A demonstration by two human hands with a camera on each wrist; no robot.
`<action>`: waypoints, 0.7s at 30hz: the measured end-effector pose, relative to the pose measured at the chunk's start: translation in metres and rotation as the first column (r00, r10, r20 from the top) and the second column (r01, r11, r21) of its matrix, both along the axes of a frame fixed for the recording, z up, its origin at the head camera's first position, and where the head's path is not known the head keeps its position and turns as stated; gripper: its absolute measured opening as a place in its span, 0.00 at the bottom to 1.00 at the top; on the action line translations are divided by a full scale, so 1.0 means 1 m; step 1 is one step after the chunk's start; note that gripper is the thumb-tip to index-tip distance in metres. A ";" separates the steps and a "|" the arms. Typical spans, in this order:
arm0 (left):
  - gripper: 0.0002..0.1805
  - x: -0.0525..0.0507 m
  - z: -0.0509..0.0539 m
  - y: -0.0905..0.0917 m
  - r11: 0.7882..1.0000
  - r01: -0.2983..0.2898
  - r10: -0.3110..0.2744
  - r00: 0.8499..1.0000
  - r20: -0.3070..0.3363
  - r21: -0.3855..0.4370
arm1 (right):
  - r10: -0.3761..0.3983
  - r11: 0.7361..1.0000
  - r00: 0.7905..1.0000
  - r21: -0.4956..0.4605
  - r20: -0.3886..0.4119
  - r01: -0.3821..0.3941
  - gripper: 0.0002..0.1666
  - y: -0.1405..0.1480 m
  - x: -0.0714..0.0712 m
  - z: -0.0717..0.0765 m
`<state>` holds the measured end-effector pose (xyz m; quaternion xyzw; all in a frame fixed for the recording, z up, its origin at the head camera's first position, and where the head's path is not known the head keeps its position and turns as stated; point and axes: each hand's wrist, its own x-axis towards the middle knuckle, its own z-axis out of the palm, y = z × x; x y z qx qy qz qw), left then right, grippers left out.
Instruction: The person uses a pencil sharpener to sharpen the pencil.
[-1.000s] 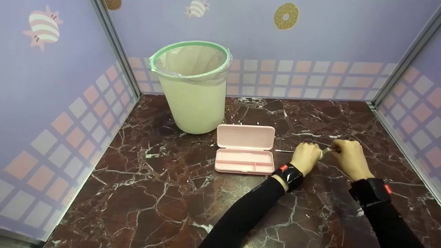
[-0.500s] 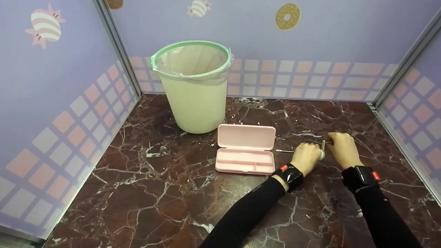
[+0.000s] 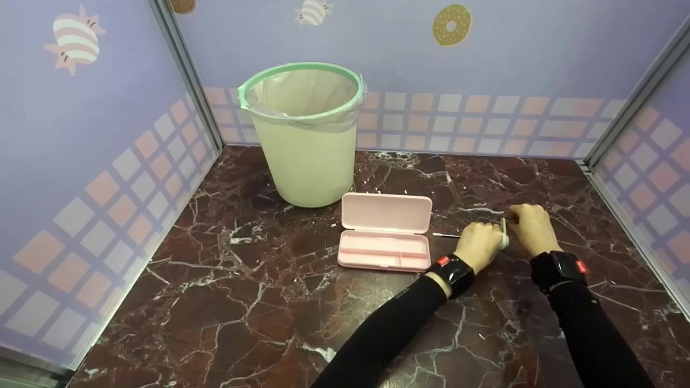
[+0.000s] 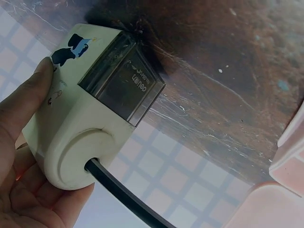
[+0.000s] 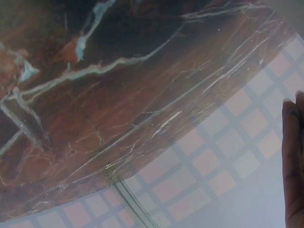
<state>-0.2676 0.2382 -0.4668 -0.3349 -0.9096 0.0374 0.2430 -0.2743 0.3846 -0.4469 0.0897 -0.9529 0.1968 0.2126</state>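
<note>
My left hand (image 3: 478, 241) is wrapped round the cream sharpener (image 4: 83, 114), thumb one side, fingers the other — dark stick (image 4: 124, 195) running out of its hole toward the open pink case (image 3: 369, 262). My right hand (image 3: 532, 229) is curled in, pinching the end of the crank (image 3: 503, 225) — contact mostly hidden. Sharpener's right of the case, which lies on the bench (image 3: 269, 323) near the lined bin (image 3: 307, 161).

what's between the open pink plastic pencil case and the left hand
In the head view, a slim dark pencil with a pale end sticks out between them.
</note>
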 end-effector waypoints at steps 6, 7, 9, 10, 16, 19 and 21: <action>0.06 -0.001 0.001 0.001 1.000 0.023 -0.023 1.000 -0.012 0.003 | 0.028 1.000 0.992 0.007 0.124 -0.029 0.03 0.006 -0.008 0.000; 0.06 -0.001 0.000 0.001 1.000 0.023 -0.023 1.000 -0.012 0.006 | 0.036 0.999 0.990 0.010 0.135 -0.037 0.04 0.006 -0.010 -0.002; 0.07 -0.001 -0.001 0.001 1.000 0.017 -0.017 1.000 -0.009 0.012 | 0.051 0.998 0.987 0.030 0.154 -0.056 0.06 0.007 -0.013 -0.007; 0.07 -0.001 -0.001 0.001 1.000 0.013 -0.013 1.000 -0.008 0.014 | 0.059 0.997 0.985 0.037 0.164 -0.066 0.07 0.007 -0.014 -0.010; 0.07 0.000 -0.003 0.000 0.999 -0.017 0.018 0.999 -0.030 0.030 | 0.082 0.994 0.973 0.048 0.214 -0.094 0.11 0.005 -0.015 -0.024; 0.07 0.001 -0.003 0.001 0.999 -0.029 0.030 0.999 -0.031 0.032 | 0.088 0.994 0.971 0.049 0.223 -0.102 0.10 0.006 -0.013 -0.027; 0.07 0.001 -0.002 0.001 0.999 -0.032 0.033 0.999 -0.018 0.031 | 0.098 0.992 0.968 0.052 0.231 -0.112 0.09 0.006 -0.012 -0.027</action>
